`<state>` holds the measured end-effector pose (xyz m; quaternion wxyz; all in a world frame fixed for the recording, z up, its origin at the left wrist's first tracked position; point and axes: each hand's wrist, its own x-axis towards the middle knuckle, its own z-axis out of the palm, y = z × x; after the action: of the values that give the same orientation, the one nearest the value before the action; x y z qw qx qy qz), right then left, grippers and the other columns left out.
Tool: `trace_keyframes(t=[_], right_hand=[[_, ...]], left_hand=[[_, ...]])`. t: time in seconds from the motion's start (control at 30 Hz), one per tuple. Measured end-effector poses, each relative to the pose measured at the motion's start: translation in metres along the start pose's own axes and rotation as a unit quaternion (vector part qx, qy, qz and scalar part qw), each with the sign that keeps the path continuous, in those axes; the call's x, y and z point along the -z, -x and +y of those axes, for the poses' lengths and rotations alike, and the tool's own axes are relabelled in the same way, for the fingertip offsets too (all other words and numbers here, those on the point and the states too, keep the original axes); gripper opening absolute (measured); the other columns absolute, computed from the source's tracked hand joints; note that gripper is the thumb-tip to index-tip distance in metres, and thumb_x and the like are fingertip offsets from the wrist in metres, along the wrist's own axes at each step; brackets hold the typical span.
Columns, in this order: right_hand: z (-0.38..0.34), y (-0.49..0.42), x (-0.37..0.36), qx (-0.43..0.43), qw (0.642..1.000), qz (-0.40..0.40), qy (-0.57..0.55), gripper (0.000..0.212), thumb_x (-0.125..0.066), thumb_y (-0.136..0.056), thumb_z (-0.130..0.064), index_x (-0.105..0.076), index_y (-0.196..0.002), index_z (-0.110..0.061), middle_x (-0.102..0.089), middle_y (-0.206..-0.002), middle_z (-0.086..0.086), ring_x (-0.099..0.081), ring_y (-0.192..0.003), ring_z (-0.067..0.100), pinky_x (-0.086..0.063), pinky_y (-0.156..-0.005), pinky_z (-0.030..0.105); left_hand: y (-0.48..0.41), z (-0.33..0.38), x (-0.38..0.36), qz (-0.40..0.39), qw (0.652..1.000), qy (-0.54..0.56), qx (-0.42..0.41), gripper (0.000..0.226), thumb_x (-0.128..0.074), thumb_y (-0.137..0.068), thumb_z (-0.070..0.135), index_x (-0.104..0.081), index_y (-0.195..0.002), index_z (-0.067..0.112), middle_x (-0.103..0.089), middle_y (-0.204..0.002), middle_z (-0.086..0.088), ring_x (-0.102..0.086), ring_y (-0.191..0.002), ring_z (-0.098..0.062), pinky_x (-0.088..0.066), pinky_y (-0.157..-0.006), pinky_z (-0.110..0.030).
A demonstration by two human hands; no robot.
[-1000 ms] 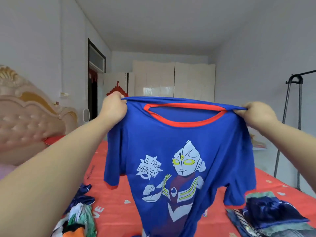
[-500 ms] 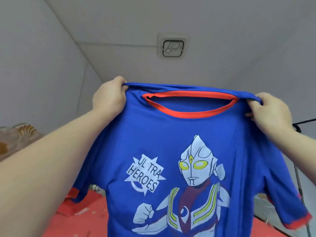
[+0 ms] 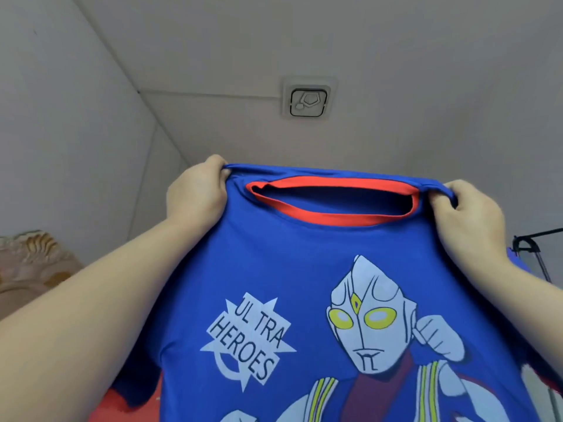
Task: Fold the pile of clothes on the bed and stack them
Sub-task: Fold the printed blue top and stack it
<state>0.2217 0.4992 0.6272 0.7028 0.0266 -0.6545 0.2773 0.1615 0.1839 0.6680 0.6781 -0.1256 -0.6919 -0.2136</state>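
1. Two hands hold a blue shirt (image 3: 283, 269) up in front of the camera: the left hand (image 3: 195, 196) grips its left shoulder, fingers curled into the cloth.
2. The right hand (image 3: 469, 214) pinches the right shoulder the same way.
3. The shirt's hem and both sleeves are cut off or hidden; a red strip (image 3: 134, 412) shows at the lower left, too little to identify.
4. A headboard (image 3: 33, 263) peeks in at far left, a black rack (image 3: 530, 245) at right, and a ceiling lamp (image 3: 308, 102) above.

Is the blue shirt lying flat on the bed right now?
No, the left hand and the right hand grip the blue shirt by its shoulders, raised in front of the ceiling.
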Motion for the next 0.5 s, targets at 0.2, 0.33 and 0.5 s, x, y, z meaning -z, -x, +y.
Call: trace_keyframes(t=[0.2, 0.33, 0.5], right_hand=[[0.062, 0.053, -0.056, -0.048, 0.994, -0.085, 0.044, 0.024, -0.041, -0.095, -0.022, -0.054, -0.083, -0.006, -0.053, -0.074, 0.005, -0.044, -0.075, 0.025, -0.025, -0.061, 0.033], [0.116, 0.098, -0.101, -0.086, 0.983, -0.142, 0.077, 0.025, -0.042, -0.094, -0.022, -0.052, -0.077, -0.007, -0.053, -0.074, 0.008, -0.044, -0.074, 0.028, -0.026, -0.061, 0.033], [0.191, 0.159, -0.17, -0.139, 0.959, -0.213, 0.128, 0.036, -0.045, -0.093, -0.021, -0.034, -0.06, -0.012, -0.046, -0.066, 0.01, -0.041, -0.07, 0.03, -0.024, -0.06, 0.034]], left_hand=[[0.065, -0.04, -0.076, -0.107, 0.994, -0.027, 0.018, 0.027, -0.032, -0.099, 0.027, -0.052, -0.108, 0.011, -0.062, -0.105, -0.014, -0.055, -0.098, -0.034, -0.035, -0.068, -0.034], [0.116, -0.069, -0.136, -0.174, 0.983, -0.044, 0.027, 0.027, -0.033, -0.1, 0.026, -0.053, -0.107, 0.009, -0.063, -0.102, -0.014, -0.056, -0.096, -0.034, -0.031, -0.064, -0.031], [0.191, -0.111, -0.221, -0.259, 0.963, -0.059, 0.046, 0.023, -0.034, -0.1, 0.026, -0.046, -0.091, 0.009, -0.062, -0.101, -0.017, -0.056, -0.096, -0.036, -0.03, -0.062, -0.033]])
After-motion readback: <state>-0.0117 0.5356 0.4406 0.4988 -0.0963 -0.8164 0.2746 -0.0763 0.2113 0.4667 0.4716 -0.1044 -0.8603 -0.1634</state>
